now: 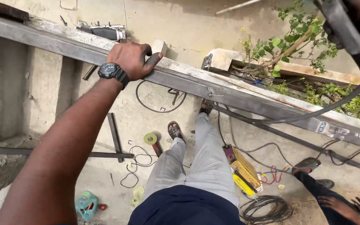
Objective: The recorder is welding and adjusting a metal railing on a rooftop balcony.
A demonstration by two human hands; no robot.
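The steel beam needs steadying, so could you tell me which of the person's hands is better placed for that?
Left: the left hand already grips the steel beam, while the right hand is occupied holding a cabled tool.

Sunlit concrete floor (180, 29), rough concrete wall (5, 83), green shrubs (296, 37) beyond.

I see 1 long grey steel beam (230, 89) running slantwise under my left hand (132, 60), rust-streaked and paint-flecked along its top face, sloping down toward my right. In my right hand (355, 16), high at the far side, sits a dark tool handle (346, 29) trailing 1 black cable (334, 106) across the beam.
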